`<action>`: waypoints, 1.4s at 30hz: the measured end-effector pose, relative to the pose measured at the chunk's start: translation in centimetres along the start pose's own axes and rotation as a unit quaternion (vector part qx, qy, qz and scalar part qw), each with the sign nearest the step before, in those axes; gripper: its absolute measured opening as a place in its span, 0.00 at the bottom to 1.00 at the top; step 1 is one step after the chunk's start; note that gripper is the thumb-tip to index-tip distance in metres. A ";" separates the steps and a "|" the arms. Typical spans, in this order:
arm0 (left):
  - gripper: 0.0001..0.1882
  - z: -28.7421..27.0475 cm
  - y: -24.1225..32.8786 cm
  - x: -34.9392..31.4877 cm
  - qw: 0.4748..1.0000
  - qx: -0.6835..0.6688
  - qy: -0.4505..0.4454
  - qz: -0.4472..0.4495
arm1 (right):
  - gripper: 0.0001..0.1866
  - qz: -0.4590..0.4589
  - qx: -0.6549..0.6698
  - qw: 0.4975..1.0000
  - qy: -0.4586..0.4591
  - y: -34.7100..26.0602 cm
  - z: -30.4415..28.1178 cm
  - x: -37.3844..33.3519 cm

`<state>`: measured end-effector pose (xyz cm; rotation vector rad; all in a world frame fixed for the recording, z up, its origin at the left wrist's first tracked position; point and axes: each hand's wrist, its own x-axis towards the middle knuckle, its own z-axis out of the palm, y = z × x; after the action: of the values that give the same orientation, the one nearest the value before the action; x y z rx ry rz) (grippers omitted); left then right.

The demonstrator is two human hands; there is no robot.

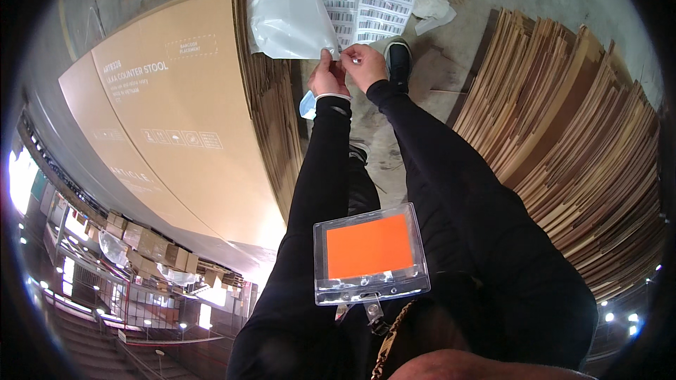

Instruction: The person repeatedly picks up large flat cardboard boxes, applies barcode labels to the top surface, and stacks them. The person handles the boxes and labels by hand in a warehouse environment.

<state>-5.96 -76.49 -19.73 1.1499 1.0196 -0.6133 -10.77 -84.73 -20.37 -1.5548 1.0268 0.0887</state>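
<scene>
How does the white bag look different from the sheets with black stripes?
The bag looks plain, while the sheets carry rows of black stripes. The bag looks shiny and puffy; the sheets look flat. It's just one bag, but there are several sheets. Both are whitish.

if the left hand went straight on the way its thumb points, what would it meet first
Most likely the white plastic bag: the left hand points up the picture, its thumb at the bag's lower right edge. Depth is unclear, so it might pass just above.
</scene>
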 end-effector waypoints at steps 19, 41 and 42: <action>0.23 -1.4 -0.8 -5.3 0.961 0.223 0.159 0.045 | 0.14 0.033 -0.267 0.961 0.062 4.8 -22.2 4.7; 0.07 3.9 9.8 -14.1 0.908 0.350 -0.224 0.049 | 0.12 -0.191 -0.015 0.981 0.000 -14.0 -15.7 -7.2; 0.07 3.5 10.7 -14.1 0.892 0.364 -0.264 0.043 | 0.12 -0.097 0.072 0.993 0.000 -13.8 -15.4 -5.7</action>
<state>-2.02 -77.61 -2.13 1.5403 0.2468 -1.2189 -12.72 -95.87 -2.11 -1.5145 0.8578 -0.1168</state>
